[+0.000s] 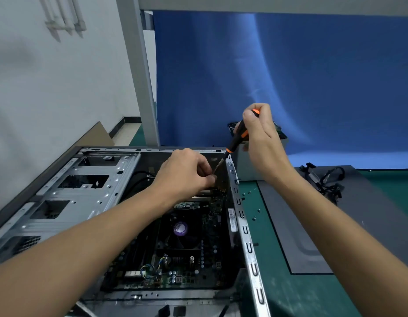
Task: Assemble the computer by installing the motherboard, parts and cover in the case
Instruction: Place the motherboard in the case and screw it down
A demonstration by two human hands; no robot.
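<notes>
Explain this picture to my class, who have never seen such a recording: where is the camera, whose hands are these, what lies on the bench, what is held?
No machine here: a person works with bare hands, filmed by one camera worn on the head, looking down. The open computer case lies on a green table, with the motherboard inside. The right hand grips an orange-and-black screwdriver, its tip angled into the case's far corner. The left hand has its fingers bunched at that tip; what they pinch is hidden. Beside the case lie loose screws, a dark grey panel and black cables.
</notes>
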